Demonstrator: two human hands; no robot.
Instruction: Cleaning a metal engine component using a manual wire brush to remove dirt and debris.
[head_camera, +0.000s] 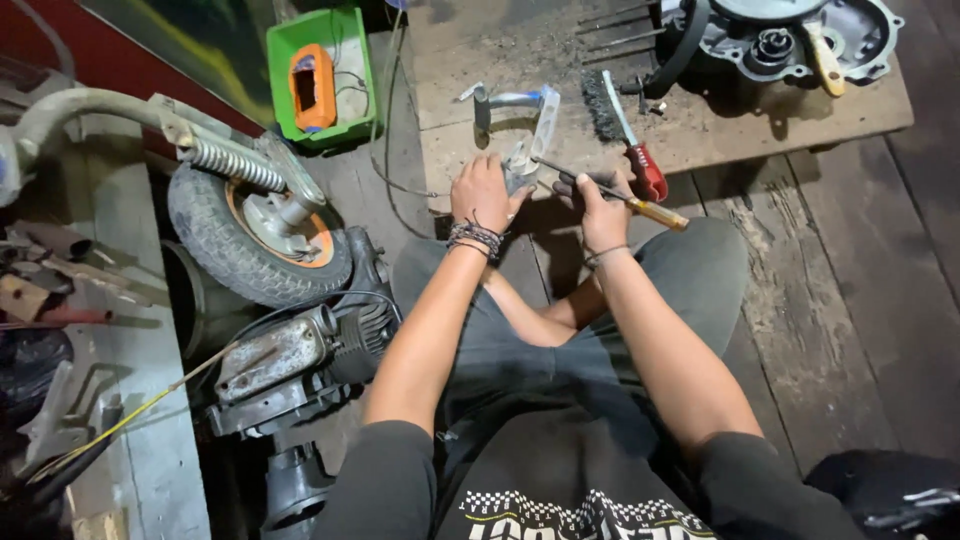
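Left hand (483, 192), beaded bracelets at the wrist, is wrapped around a small silvery metal part (521, 172), clamped on it just above the lap at the near edge of the low worn wooden board (700, 140). Right hand (598, 205) is closed on a screwdriver with a yellow-amber handle (610, 190); its thin shaft runs left and the tip meets the metal part. Person sits cross-legged in dark trousers on the plank floor. On the board: a wire brush with a red handle (625, 125) just beyond the right hand, a clear plastic strip-like piece (545, 120), a grey engine casing (790, 40) at the far edge. Left of the person: small wheel with orange hub (255, 225), rusty engine block (290, 360), green plastic tray (320, 75) holding an orange device.
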